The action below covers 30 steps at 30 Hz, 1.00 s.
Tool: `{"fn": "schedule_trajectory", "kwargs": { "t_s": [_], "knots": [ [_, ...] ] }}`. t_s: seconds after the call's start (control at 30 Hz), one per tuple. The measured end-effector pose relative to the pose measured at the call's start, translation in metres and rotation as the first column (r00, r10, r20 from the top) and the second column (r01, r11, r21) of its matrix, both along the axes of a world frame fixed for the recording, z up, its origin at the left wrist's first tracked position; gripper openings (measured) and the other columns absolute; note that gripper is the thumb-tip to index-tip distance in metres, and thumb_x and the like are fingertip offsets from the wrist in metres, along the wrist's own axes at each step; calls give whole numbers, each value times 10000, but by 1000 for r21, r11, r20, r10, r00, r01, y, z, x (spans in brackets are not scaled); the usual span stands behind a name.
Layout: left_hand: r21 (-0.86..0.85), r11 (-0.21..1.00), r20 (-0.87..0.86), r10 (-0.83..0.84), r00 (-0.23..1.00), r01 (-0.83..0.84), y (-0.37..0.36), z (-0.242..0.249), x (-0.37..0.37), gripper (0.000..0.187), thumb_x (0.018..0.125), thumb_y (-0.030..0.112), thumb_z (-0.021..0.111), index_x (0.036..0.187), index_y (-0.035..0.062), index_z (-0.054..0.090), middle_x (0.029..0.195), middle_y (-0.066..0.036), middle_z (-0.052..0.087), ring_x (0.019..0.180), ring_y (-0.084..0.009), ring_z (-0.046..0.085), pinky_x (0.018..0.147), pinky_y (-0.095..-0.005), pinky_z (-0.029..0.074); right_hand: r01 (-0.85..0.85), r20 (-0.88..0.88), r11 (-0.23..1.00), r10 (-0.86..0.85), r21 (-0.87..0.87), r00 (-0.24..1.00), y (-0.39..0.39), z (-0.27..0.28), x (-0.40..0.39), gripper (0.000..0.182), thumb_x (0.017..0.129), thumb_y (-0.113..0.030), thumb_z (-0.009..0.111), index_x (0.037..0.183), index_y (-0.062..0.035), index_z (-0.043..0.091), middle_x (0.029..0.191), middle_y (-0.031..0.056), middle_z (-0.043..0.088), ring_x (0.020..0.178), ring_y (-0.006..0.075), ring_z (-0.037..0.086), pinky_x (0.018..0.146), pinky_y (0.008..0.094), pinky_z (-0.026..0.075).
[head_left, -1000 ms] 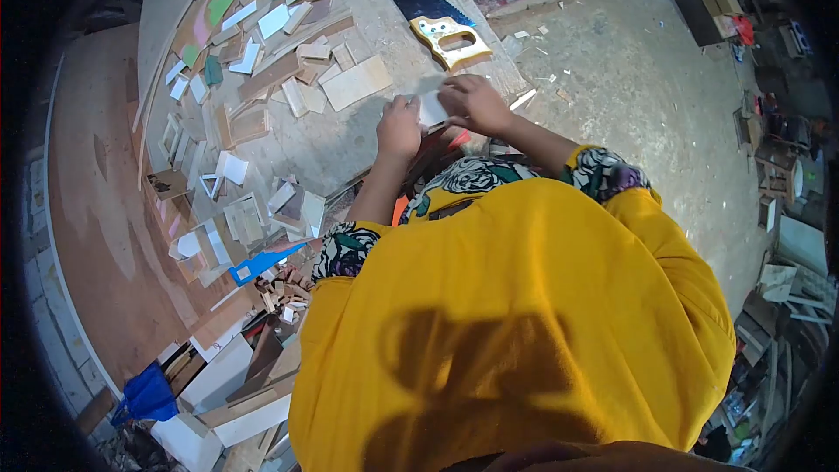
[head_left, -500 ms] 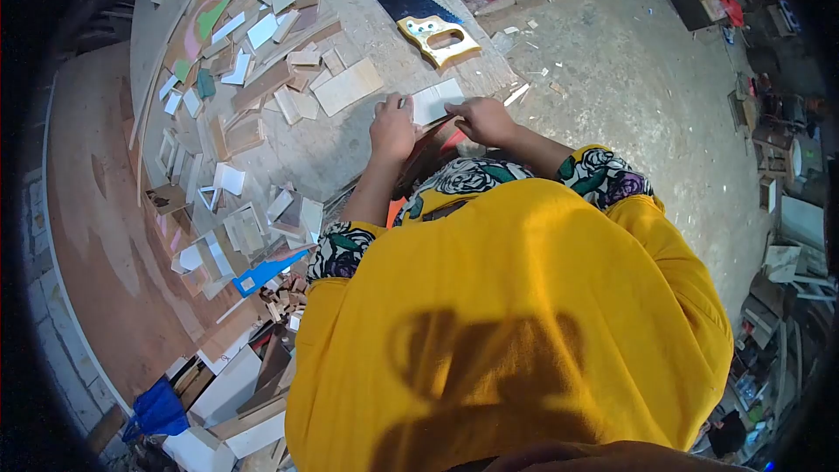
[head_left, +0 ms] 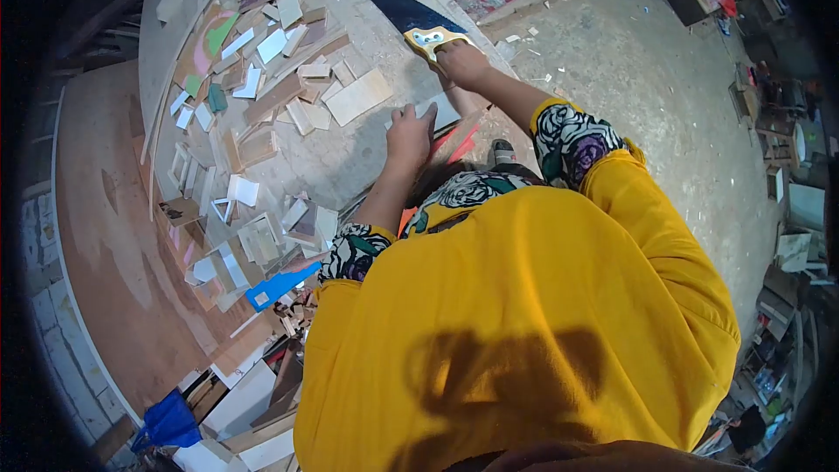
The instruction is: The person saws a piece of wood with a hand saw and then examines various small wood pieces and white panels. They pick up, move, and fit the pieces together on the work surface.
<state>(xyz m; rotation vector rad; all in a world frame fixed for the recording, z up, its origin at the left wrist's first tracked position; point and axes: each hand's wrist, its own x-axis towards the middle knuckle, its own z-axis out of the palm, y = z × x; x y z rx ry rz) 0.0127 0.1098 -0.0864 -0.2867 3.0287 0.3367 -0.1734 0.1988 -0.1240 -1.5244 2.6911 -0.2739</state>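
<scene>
Right hand (head_left: 461, 63) at upper centre, fingers bent over the handsaw's (head_left: 428, 37) pale handle! Their undersides are hidden, so I can't tell whether that grip is fully closed. For good control, I'd say, the fingers want to go right through the handle's opening, wrist in line with the blade, skin clear of the teeth. Below and to its left, the left hand (head_left: 409, 135) lies open on the white piece (head_left: 447, 114), thumb apart from the fingers; steady, even pressure would serve best there. So the saw sits right under the right hand, its dark blade pointing to the upper left, while the white piece pokes out beside the left thumb, near the bench's (head_left: 328, 157) edge. Farther left: a bare pale board (head_left: 359, 97), then scattered offcuts (head_left: 273, 45).
</scene>
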Motion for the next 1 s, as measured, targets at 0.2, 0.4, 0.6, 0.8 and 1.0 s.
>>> {"fn": "schedule_trajectory", "kwargs": {
  "t_s": [0.2,0.4,0.6,0.8,1.0],
  "knots": [
    [-90,993,44,-79,996,83,1,-6,4,441,813,116,501,1253,136,492,1092,-175,484,1031,-373,456,776,-401,498,279,308,788,-119,-549,944,51,18,7,288,679,-132,608,953,-45,588,893,182,592,826,285,596,718,387,465],
    [-124,987,-40,-110,993,104,2,-18,7,454,821,206,531,1264,122,481,1131,-187,460,1018,-382,442,757,-427,498,759,861,448,51,-473,506,154,40,112,214,740,-151,622,897,-14,572,745,12,530,649,87,488,561,238,402],
    [-140,985,-21,-106,994,102,1,-18,3,471,818,278,580,1259,141,488,1142,-173,480,998,-369,466,731,-422,509,848,893,376,-103,-372,437,184,44,198,193,790,-178,658,715,-45,540,633,-40,448,580,40,413,512,207,339],
    [-212,969,-19,-135,991,128,-1,-19,1,465,810,291,597,1243,153,499,1091,-150,513,946,-350,505,690,-408,519,872,906,315,-73,-375,417,179,32,230,184,797,-145,649,706,-39,529,634,-51,434,584,40,401,510,213,327],
    [-225,967,16,-122,992,123,0,-20,0,453,822,299,576,1248,168,501,1093,-138,514,964,-347,500,719,-411,512,760,816,446,-102,-473,568,175,27,240,222,783,-168,654,705,-25,503,593,3,394,576,81,390,514,263,327]
  ]
}}
